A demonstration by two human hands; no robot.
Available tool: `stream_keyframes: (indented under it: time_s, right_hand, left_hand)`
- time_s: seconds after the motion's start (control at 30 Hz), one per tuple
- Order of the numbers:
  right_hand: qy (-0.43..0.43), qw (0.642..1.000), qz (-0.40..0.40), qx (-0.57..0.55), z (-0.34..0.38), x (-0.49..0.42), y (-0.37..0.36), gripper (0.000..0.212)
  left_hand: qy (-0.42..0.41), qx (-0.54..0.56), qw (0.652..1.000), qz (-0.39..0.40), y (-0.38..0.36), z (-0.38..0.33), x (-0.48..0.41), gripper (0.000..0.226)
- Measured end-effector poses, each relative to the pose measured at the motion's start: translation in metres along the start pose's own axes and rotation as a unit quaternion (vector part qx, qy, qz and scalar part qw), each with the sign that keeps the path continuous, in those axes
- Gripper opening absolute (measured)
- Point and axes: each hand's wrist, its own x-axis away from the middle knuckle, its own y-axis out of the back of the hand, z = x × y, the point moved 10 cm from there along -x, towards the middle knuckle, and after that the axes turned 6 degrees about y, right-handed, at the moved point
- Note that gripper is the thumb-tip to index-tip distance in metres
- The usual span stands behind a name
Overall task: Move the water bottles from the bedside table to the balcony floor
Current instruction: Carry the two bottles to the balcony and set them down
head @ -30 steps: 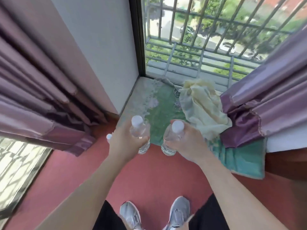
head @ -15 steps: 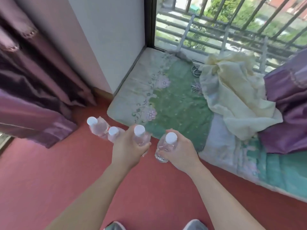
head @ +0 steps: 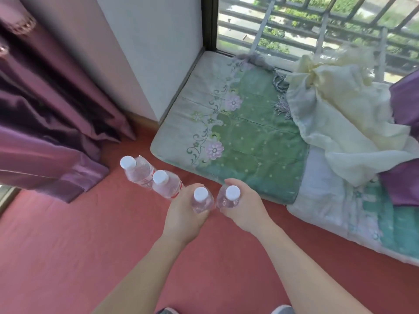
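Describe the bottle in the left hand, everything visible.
The bottle is small, clear plastic, with a white cap on. It stands about upright, seen from above. The left hand grips its body and hides the lower part and any label. It sits low over the red floor, next to the right-hand bottle; whether they touch, or it rests on the floor, cannot be told.

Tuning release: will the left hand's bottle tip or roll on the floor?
The bottle in the left hand probably stands: two bottles are upright on the floor. Tall, narrow, round: a nudge could tip and roll it.
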Motion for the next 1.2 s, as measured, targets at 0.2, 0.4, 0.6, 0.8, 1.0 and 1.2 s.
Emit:
stream_keyframes:
  time_s: [0.2,0.4,0.6,0.8,1.0,1.2]
  right_hand:
    - [-0.002,1.0,-0.017,-0.018,-0.004,-0.003,-0.002,0.062]
    - [-0.003,1.0,-0.006,-0.018,-0.008,0.003,0.0,0.07]
    - [0.02,1.0,-0.004,0.005,0.004,0.01,0.01,0.075]
    - [0.043,0.999,0.005,0.009,0.032,0.016,0.029,0.08]
    - [0.079,0.996,0.005,0.038,0.095,0.036,0.078,0.084]
    - [0.091,0.992,-0.051,0.076,0.19,0.076,0.161,0.075]
  left_hand:
    - [-0.011,-0.003,1.0,0.008,-0.003,0.0,-0.001,0.025]
    - [0.001,-0.004,1.0,0.014,-0.005,0.007,0.002,0.032]
    - [0.031,-0.018,0.999,-0.006,0.0,0.009,0.005,0.066]
    - [-0.001,-0.017,0.999,-0.028,0.017,-0.023,0.003,0.07]
    - [-0.036,-0.001,0.999,-0.036,0.066,-0.091,0.003,0.07]
    - [-0.06,-0.036,0.997,-0.032,0.139,-0.197,0.024,0.066]
